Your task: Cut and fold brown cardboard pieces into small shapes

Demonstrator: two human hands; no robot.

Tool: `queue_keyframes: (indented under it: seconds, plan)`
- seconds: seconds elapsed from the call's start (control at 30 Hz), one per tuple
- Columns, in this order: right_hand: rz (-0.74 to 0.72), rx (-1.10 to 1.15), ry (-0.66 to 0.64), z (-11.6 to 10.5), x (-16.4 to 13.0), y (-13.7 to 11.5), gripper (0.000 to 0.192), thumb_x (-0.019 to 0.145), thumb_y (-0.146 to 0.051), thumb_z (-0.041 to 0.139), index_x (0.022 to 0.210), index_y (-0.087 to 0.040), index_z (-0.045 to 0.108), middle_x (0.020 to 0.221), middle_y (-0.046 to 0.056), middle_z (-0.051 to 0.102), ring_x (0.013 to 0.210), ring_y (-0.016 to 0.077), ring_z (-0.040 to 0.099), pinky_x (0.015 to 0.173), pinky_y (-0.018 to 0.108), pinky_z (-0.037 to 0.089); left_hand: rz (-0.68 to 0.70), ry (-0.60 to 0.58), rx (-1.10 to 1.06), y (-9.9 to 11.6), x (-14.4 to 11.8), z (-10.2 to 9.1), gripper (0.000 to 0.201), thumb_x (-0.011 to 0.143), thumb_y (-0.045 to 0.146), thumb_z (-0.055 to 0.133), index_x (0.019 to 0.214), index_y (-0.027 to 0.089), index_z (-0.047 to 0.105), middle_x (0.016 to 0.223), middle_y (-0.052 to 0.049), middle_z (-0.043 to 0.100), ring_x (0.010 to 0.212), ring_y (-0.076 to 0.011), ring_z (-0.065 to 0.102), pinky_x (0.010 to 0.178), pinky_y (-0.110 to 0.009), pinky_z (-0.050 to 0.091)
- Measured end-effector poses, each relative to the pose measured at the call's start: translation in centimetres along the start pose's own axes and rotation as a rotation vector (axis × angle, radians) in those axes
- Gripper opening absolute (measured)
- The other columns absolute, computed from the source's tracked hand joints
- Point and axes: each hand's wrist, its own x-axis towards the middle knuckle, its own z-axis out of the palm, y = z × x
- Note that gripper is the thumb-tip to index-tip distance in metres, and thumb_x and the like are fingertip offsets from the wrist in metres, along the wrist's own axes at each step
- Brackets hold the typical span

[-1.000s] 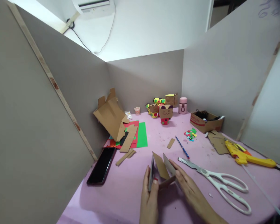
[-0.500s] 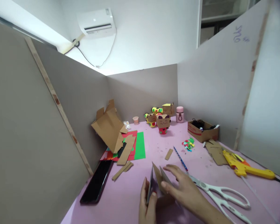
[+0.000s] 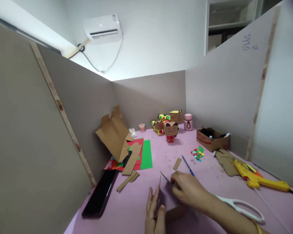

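A folded piece of cardboard (image 3: 175,213) stands low on the pink table in front of me, its thin flaps rising upright. My left hand (image 3: 154,213) grips its left flap, thumb in front and fingers stretched along the outer side. My right hand (image 3: 189,188) has its fingers curled, pinching the flap on the right (image 3: 166,178). Beneath my right forearm lie white-handled scissors (image 3: 246,208), their blades hidden. Just beyond that hand is a blue pencil (image 3: 187,165), with a small cardboard strip (image 3: 177,163) beside it.
On the left lie a black phone (image 3: 100,194), cardboard strips (image 3: 128,180), green paper (image 3: 146,154) and a leaning carton (image 3: 113,133). To the right are a yellow glue gun (image 3: 261,178), paper scraps (image 3: 197,153) and an open box (image 3: 212,141). Cardboard figures (image 3: 170,131) and a pink bottle (image 3: 188,122) stand behind.
My right hand has gone from spread fingers to a curled pinch on the right flap. My right forearm now covers more of the scissors. The view has tilted up slightly.
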Motion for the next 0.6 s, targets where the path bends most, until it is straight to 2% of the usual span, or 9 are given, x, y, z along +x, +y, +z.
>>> queue_keyframes:
  seconds: [0.1,0.2,0.33,0.4,0.5,0.6]
  plan:
    - [-0.010,0.021,-0.010,-0.3,-0.4,1.0,0.030,0.076,-0.011,0.040,0.091,-0.015,0.066,0.091,0.014,0.071,0.086,0.0265,0.065,0.073,0.032,0.043,0.016,-0.028,0.042,0.4,-0.3,-0.1,0.046,0.085,0.023,0.034,0.126,0.012,0.052,0.148,-0.010,0.029,0.136,-0.0260,0.024,0.110,-0.042,0.024]
    - [-0.023,0.069,-0.020,-0.2,-0.7,2.0,0.033,0.079,-0.012,0.038,0.098,-0.016,0.065,0.095,0.011,0.071,0.090,0.0242,0.064,0.077,0.031,0.043,0.067,0.005,0.034,0.2,-0.4,-0.1,0.048,0.085,0.023,0.036,0.130,0.010,0.047,0.148,-0.011,0.031,0.136,-0.0248,0.025,0.110,-0.040,0.024]
    - [-0.016,0.143,-0.020,0.2,-0.9,3.1,0.033,0.079,-0.010,0.037,0.090,-0.018,0.067,0.088,0.008,0.072,0.084,0.0201,0.065,0.073,0.027,0.045,0.117,0.026,0.052,-0.4,-0.3,-0.1,0.050,0.085,0.023,0.036,0.131,0.006,0.044,0.146,-0.014,0.032,0.135,-0.0255,0.027,0.110,-0.041,0.025]
    - [-0.021,0.174,-0.011,0.5,-0.9,3.4,0.031,0.081,-0.013,0.039,0.092,-0.019,0.067,0.091,0.007,0.072,0.087,0.0191,0.065,0.075,0.025,0.045,0.119,0.017,0.053,-0.6,-0.2,-0.2,0.049,0.085,0.022,0.037,0.131,0.007,0.044,0.146,-0.014,0.033,0.134,-0.0258,0.028,0.109,-0.041,0.026]
    - [-0.025,0.196,0.002,0.8,-0.9,3.4,0.024,0.079,-0.016,0.048,0.091,-0.020,0.068,0.093,0.006,0.072,0.088,0.0202,0.064,0.077,0.026,0.044,0.132,-0.013,0.082,-0.9,0.1,-0.4,0.050,0.085,0.022,0.037,0.132,0.006,0.043,0.145,-0.014,0.034,0.134,-0.0259,0.028,0.110,-0.040,0.026]
    - [0.002,0.201,0.040,0.8,-0.8,3.3,0.020,0.079,-0.019,0.050,0.082,-0.019,0.070,0.083,0.007,0.073,0.079,0.0212,0.065,0.070,0.027,0.043,0.140,-0.044,0.115,-1.3,0.3,-0.5,0.053,0.085,0.024,0.037,0.133,0.003,0.039,0.145,-0.015,0.034,0.134,-0.0253,0.028,0.110,-0.037,0.026]
